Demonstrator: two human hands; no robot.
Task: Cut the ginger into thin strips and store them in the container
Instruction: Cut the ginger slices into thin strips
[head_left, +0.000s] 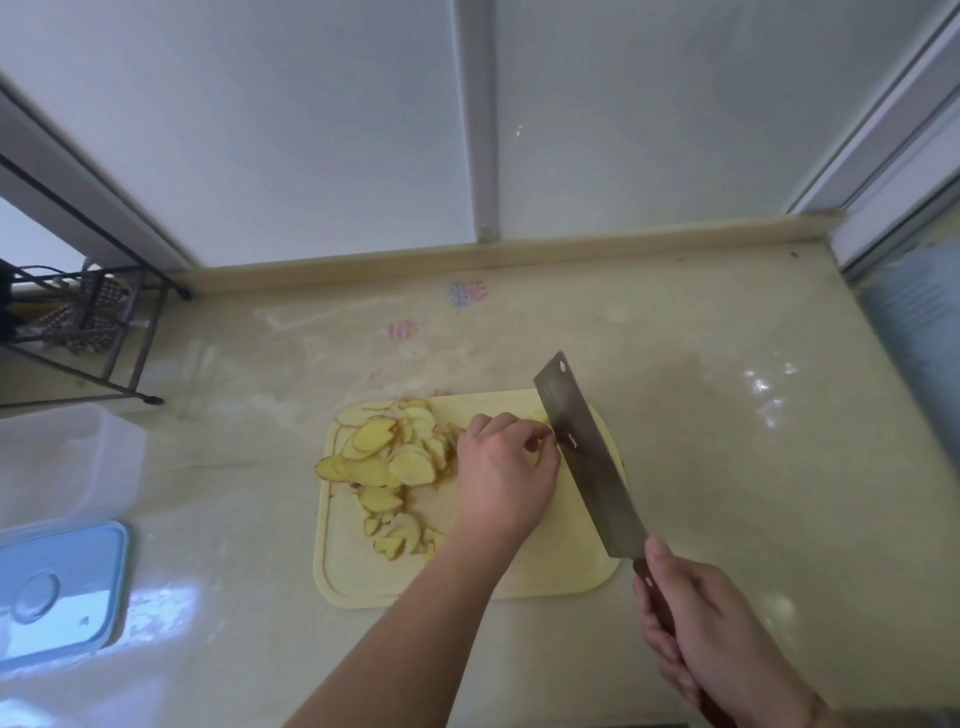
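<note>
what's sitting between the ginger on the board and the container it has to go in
Nothing visible. The ginger slices lie on the cutting board, and the clear container stands open to its left with bare countertop between them. Its blue lid lies off, in front of it, outside that path.

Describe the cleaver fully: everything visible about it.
The broad rectangular steel cleaver has a dull grey blade with a small hole near its far top corner and a dark reddish-brown wooden handle. The right hand grips the handle. The blade angles away over the right part of the pale yellow plastic cutting board, its flat side close beside the left hand's fingers. Whether its edge touches the board is unclear.
</note>
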